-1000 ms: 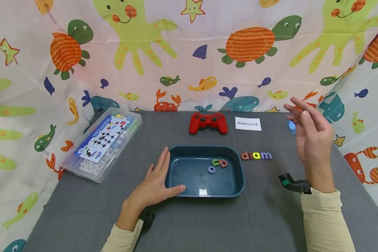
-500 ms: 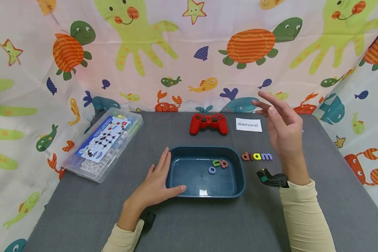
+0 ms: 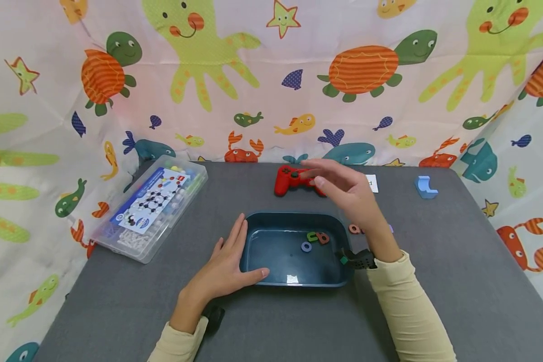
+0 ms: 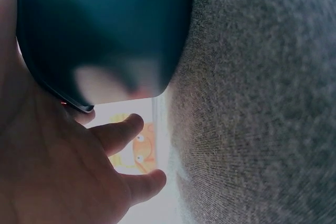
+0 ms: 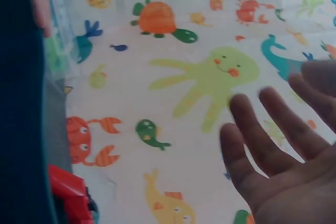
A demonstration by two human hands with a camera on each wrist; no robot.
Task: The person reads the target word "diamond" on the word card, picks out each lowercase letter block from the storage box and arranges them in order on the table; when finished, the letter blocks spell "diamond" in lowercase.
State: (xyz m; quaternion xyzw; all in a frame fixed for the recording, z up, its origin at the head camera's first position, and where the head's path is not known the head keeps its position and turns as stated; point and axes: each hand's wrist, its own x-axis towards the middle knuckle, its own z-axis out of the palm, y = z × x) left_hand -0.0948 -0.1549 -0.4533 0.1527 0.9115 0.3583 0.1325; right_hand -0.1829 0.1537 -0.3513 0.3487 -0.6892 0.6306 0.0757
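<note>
My left hand (image 3: pixel 219 271) rests along the left side of a dark blue tray (image 3: pixel 294 286), fingers straight against its wall and thumb at the near rim. In the left wrist view, the tray's outer wall (image 4: pixel 110 35) fills the upper part. Inside the tray lie a green letter (image 3: pixel 312 237), a reddish-brown letter (image 3: pixel 323 238) and a violet o (image 3: pixel 306 247). My right hand (image 3: pixel 355 196) hovers beyond the tray's back right corner, its fingers loosely spread with nothing in them. It overlaps a red game controller (image 3: pixel 282 182) and hides most of the card and the letter row (image 3: pixel 354 229) beside the tray.
A clear plastic case (image 3: pixel 151 206) of molecule model parts lies at the left back. At the back right sits a light blue curved block (image 3: pixel 426 187). A white card (image 3: pixel 372 183) shows only its right end. A patterned curtain (image 3: pixel 271 90) bounds the grey table.
My right hand has swept left from the table's right side, past the card and letter row, toward the controller, uncovering the blue block. My left hand stays at the tray.
</note>
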